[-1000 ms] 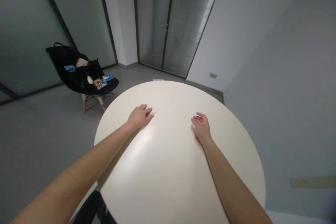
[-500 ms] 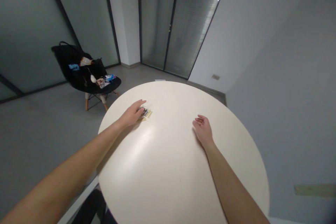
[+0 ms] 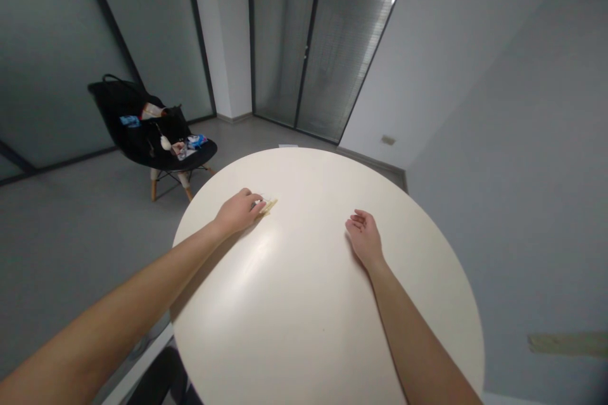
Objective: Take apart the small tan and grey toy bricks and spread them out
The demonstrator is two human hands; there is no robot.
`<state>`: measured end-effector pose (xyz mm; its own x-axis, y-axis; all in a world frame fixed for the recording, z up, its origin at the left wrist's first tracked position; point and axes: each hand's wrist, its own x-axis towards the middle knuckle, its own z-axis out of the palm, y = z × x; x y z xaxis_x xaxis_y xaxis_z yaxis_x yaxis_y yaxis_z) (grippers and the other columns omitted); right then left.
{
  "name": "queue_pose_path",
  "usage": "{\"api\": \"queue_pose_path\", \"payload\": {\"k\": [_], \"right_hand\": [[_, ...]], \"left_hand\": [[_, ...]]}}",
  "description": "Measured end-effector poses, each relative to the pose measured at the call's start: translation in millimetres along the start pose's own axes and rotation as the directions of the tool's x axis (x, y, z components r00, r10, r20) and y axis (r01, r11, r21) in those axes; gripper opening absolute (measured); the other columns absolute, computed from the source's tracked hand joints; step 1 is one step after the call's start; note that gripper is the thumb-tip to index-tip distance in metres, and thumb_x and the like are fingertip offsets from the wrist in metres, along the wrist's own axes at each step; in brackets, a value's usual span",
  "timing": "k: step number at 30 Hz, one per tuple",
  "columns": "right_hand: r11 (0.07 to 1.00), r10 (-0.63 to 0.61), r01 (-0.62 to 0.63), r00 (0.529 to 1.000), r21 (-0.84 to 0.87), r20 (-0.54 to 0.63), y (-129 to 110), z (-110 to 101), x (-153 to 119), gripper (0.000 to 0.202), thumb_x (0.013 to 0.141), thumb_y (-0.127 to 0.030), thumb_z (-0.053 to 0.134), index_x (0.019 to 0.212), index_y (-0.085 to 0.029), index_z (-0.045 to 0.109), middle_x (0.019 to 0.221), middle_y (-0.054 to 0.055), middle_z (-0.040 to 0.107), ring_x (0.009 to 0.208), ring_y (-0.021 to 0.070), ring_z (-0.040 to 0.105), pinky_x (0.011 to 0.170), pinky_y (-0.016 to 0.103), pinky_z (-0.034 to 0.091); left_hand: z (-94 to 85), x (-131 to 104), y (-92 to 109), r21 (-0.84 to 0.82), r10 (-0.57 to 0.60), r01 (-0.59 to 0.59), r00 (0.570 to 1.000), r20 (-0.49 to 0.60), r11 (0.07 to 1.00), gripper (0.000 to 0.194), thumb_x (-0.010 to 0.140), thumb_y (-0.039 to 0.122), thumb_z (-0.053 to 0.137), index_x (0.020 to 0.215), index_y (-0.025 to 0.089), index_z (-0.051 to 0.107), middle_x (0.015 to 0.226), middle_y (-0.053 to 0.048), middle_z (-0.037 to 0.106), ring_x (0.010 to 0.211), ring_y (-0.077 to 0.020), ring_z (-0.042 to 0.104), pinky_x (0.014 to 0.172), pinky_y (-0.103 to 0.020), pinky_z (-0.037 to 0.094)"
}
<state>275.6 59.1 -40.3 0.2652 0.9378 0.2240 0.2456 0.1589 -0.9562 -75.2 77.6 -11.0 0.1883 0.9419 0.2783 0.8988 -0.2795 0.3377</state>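
My left hand (image 3: 238,211) reaches over the far left part of the round white table (image 3: 304,278). Its thumb and fingers are bent around a small dark grey object (image 3: 253,205), mostly hidden by the fingers, so its kind does not show. Thin yellowish strips (image 3: 270,206) lie on the tabletop just beyond the fingertips, forming a patch around it. Out to the right, my right hand (image 3: 365,239) rests on the table on its side. Its fingers are loosely curled and apart, with nothing visible in them.
A black chair (image 3: 190,155) with a dark bag and several small packets stands on the floor at the left. Beyond the table are glass panels (image 3: 285,44) and a grey wall (image 3: 427,44). Another dark seat (image 3: 159,373) shows at the lower left table edge.
My left hand has lowered slightly; its outstretched fingers have bent inward and closed around the dark object at the yellowish strips. My right hand stays nearly in place.
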Motion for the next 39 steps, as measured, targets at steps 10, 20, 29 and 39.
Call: {"api": "queue_pose_path", "payload": {"k": [10,20,29,39], "right_hand": [[1.000,0.003,-0.003,1.000,0.007,0.002,1,1,0,0.044,0.069,-0.037,0.067,0.106,-0.023,0.049,0.096,0.003,0.055,0.086,0.0175,0.060,0.086,0.040,0.050],[1.000,0.002,-0.002,1.000,0.020,-0.015,-1,1,-2,0.043,0.068,-0.037,0.067,0.106,-0.024,0.050,0.096,0.004,0.056,0.088,0.0179,0.060,0.087,0.041,0.050],[1.000,0.002,-0.002,1.000,0.032,0.003,2,1,0,0.043,0.069,-0.033,0.067,0.107,-0.023,0.051,0.098,0.004,0.055,0.089,0.0178,0.060,0.088,0.041,0.049],[0.999,0.016,-0.016,1.000,0.027,0.004,4,1,0,0.043,0.069,-0.033,0.067,0.108,-0.022,0.050,0.099,0.004,0.055,0.089,0.0172,0.060,0.087,0.039,0.050]], "left_hand": [[-17.1,-2,-27,0.032,0.358,-0.369,0.916,0.180,0.929,0.072,0.081,0.065,0.052,0.142,0.028,0.043,0.153,-0.012,0.027,0.139,-0.0354,0.026,0.112,-0.048,0.023],[33.3,34,26,0.025,0.170,-0.173,0.981,0.098,0.985,0.053,0.089,0.052,0.044,0.130,0.021,0.054,0.133,-0.013,0.053,0.128,-0.0311,0.043,0.107,-0.047,0.031],[31.6,40,22,-0.121,-0.011,-0.008,0.988,-0.154,0.993,0.051,0.096,0.044,0.030,0.130,0.014,0.054,0.137,-0.013,0.050,0.131,-0.0249,0.041,0.110,-0.039,0.032],[22.9,37,-2,0.065,0.267,-0.297,0.920,0.286,0.953,0.068,0.089,0.064,0.035,0.146,0.027,0.034,0.153,-0.014,0.029,0.140,-0.0339,0.026,0.110,-0.055,0.021]]}}
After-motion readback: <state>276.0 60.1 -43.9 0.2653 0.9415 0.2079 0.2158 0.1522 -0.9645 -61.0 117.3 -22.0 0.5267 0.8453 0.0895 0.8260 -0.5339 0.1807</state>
